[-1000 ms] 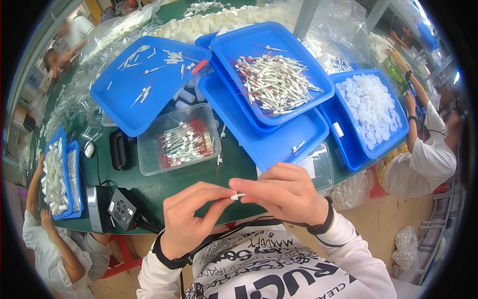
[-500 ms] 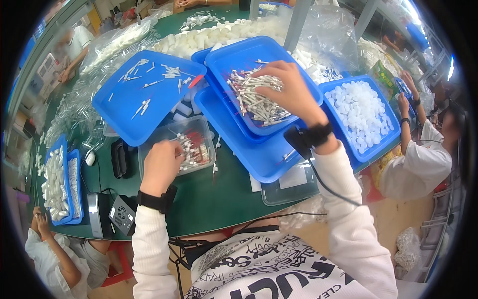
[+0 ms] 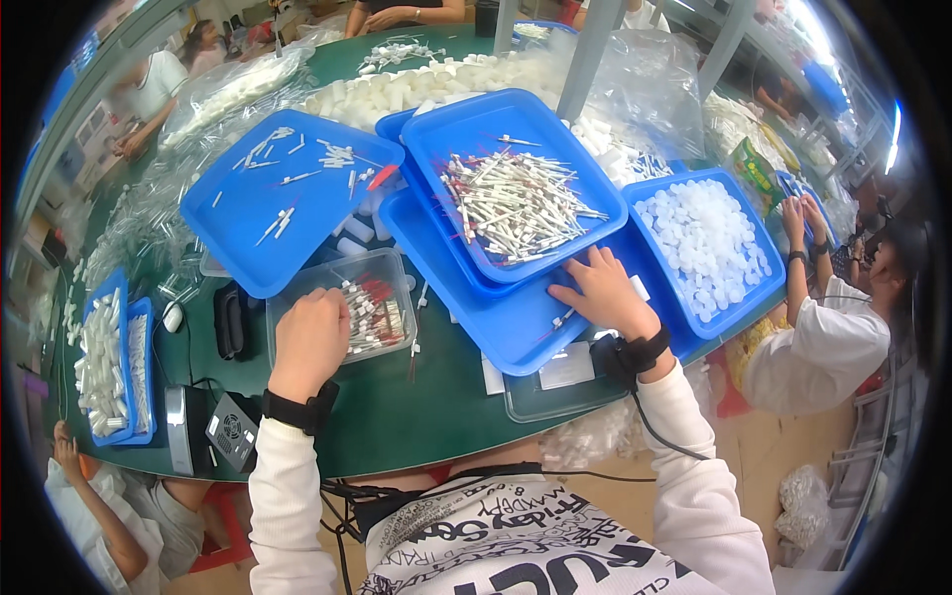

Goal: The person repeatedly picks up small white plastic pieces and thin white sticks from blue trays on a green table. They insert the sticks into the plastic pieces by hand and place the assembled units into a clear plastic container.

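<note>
My left hand (image 3: 311,340) is over the left side of a clear plastic container (image 3: 405,327), its fingers curled closed. Whatever they hold is hidden. Inside the container lie thin white sticks with red, wire-like parts (image 3: 375,315). My right hand (image 3: 607,296) has its fingers spread, at the near edge of a blue tray (image 3: 496,270) heaped with similar white sticks (image 3: 521,203). Below that hand is a lower blue tray (image 3: 531,342), where a small white stick (image 3: 563,319) lies by the fingers.
Left of the heaped tray, another blue tray (image 3: 253,213) holds scattered sticks. On the right, a blue tray (image 3: 684,319) holds white round pieces. A black case (image 3: 231,322) and a grey boxy device (image 3: 234,428) stand at left. Co-workers sit around the table, one at the right (image 3: 823,347).
My right hand has left the heap of sticks, coming nearer to me over the lower tray with its fingers spread. My left hand stays at the clear container. The view has shifted slightly.
</note>
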A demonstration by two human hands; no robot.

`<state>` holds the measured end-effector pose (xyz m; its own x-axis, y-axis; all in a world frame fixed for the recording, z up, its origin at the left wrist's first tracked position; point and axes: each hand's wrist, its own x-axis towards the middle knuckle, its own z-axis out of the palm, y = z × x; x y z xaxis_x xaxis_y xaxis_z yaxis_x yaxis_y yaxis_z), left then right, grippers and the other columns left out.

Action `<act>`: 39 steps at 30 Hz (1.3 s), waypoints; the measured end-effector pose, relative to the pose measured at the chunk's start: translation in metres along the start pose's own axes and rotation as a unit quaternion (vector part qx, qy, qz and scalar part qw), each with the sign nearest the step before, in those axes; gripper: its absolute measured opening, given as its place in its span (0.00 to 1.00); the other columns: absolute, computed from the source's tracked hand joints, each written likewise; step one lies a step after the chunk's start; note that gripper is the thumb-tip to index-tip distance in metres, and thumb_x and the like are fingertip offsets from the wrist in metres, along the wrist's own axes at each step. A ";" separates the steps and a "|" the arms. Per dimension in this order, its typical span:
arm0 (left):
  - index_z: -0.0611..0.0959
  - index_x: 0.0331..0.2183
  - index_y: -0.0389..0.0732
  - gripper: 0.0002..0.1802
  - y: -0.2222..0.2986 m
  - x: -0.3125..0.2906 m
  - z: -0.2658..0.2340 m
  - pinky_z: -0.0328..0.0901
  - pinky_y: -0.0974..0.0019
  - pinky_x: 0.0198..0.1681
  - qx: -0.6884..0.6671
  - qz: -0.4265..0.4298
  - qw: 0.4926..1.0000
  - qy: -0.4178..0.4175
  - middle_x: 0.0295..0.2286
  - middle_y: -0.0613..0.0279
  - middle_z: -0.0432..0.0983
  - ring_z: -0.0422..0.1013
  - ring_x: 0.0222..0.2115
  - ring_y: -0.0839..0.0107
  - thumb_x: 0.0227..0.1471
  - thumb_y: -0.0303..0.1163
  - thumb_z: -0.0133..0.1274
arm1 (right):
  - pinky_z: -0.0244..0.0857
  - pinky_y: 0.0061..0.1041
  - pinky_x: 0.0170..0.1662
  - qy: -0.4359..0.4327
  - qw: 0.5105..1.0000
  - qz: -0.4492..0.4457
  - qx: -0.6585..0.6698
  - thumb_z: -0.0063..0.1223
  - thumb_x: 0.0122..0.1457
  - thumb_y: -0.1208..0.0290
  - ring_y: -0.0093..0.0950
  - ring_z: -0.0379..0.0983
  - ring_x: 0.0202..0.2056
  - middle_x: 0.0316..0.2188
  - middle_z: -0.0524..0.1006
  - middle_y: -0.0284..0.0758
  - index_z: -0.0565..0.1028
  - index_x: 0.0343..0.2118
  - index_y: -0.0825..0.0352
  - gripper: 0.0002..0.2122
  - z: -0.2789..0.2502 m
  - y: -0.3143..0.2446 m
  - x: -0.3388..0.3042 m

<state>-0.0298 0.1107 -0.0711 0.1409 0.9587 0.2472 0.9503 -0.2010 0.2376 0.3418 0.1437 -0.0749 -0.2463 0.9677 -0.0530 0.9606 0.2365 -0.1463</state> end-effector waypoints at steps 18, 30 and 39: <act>0.81 0.28 0.35 0.07 0.002 0.004 -0.001 0.69 0.63 0.31 -0.085 -0.035 0.994 -0.057 0.24 0.56 0.78 0.76 0.26 0.61 0.41 0.26 0.58 | 0.32 0.46 0.67 -0.099 0.978 -0.060 0.174 0.57 0.44 0.50 0.57 0.36 0.65 0.66 0.47 0.50 0.63 0.62 0.49 0.38 0.017 -0.020 0.052; 0.79 0.27 0.39 0.03 0.005 0.005 -0.005 0.68 0.57 0.31 -0.077 -0.010 0.997 -0.032 0.25 0.58 0.77 0.74 0.28 0.57 0.45 0.26 0.56 | 0.69 0.29 0.44 0.088 0.951 -0.174 0.238 0.60 0.49 0.73 0.37 0.77 0.37 0.37 0.81 0.38 0.82 0.35 0.66 0.09 0.000 -0.018 0.029; 0.80 0.35 0.38 0.08 0.016 -0.001 -0.022 0.67 0.68 0.30 -0.257 -0.059 0.960 0.094 0.28 0.60 0.81 0.76 0.27 0.71 0.49 0.24 0.56 | 0.69 0.30 0.36 0.171 0.962 -0.169 0.131 0.62 0.45 0.73 0.34 0.76 0.33 0.28 0.81 0.33 0.83 0.29 0.61 0.06 0.002 -0.009 0.007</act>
<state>-0.0205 0.1024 -0.0470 -0.0576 0.9375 0.3431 0.6880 -0.2118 0.6942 0.3309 0.1483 -0.0755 -0.4390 0.8219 0.3630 0.7568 0.5560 -0.3436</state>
